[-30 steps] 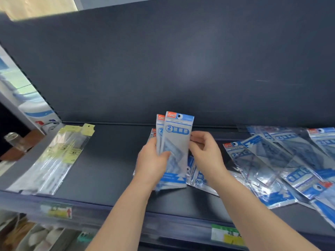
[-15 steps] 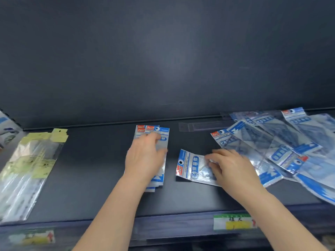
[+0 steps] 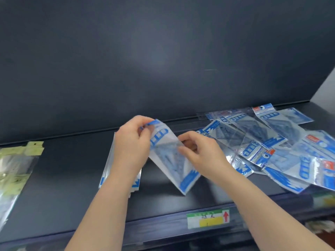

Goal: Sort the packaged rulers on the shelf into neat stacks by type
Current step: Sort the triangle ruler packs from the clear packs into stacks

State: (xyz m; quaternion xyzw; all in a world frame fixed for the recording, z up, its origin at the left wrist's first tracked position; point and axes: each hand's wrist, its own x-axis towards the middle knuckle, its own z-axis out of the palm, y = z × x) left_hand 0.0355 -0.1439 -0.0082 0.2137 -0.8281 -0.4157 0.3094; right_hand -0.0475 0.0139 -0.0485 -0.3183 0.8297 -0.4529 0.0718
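Both hands hold one blue-and-clear ruler packet [image 3: 170,160] tilted above the dark shelf [image 3: 63,178]. My left hand [image 3: 133,142] pinches its top corner and my right hand [image 3: 199,153] grips its right edge. Under my left wrist lies a neat stack of the same blue packets [image 3: 108,171], mostly hidden by the arm. A loose heap of blue packets [image 3: 272,145] spreads over the right part of the shelf, overlapping at many angles.
A pile of long clear packets with yellow headers [image 3: 16,165] lies at the left end of the shelf. A green, white and yellow price label [image 3: 208,219] sits on the shelf's front rail. The dark back panel [image 3: 163,60] rises behind.
My right hand lifted a packet off the shelf and my left hand left the stack to take its top corner. The view shifted left.
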